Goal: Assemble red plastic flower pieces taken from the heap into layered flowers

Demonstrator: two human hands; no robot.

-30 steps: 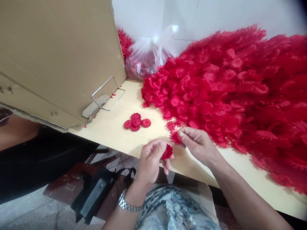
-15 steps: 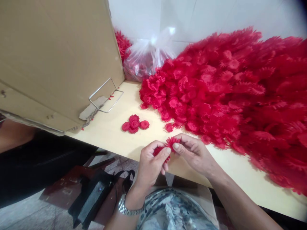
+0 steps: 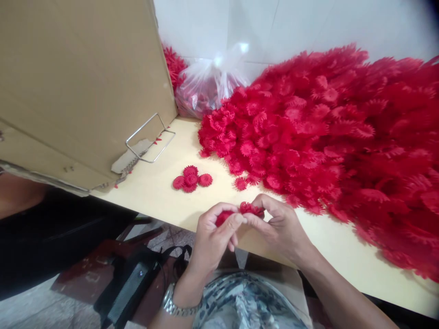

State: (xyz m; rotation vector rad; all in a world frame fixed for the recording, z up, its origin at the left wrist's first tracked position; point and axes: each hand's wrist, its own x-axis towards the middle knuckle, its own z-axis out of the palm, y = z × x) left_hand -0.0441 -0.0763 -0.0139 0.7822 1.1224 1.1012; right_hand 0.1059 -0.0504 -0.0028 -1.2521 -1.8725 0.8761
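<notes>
Just over the table's front edge, my left hand (image 3: 214,233) is closed around a red flower-shaped piece (image 3: 223,217) with a toothed rim. My right hand (image 3: 279,224) pinches another red flower piece (image 3: 251,209) between thumb and fingers. Both thumbs meet between the two pieces, and the fingers partly cover them. Beyond my left hand, a small cluster of red flower pieces (image 3: 190,179) rests on the tabletop. A single red flower piece (image 3: 240,183) lies just past my hands, beside the large heap of red flower pieces (image 3: 291,132).
A tall cardboard box (image 3: 85,82) stands at the left, with a bent wire stand (image 3: 151,138) by its base. Behind the heap sits a clear plastic bag (image 3: 209,89) of red pieces. A black bag (image 3: 126,288) lies below the table (image 3: 154,201). Another person's arm (image 3: 20,194) shows at far left.
The flower piece in my right hand has tipped from facing me to lying flatter. My right thumb has moved left against my left thumb. The cluster on the table stays as it was.
</notes>
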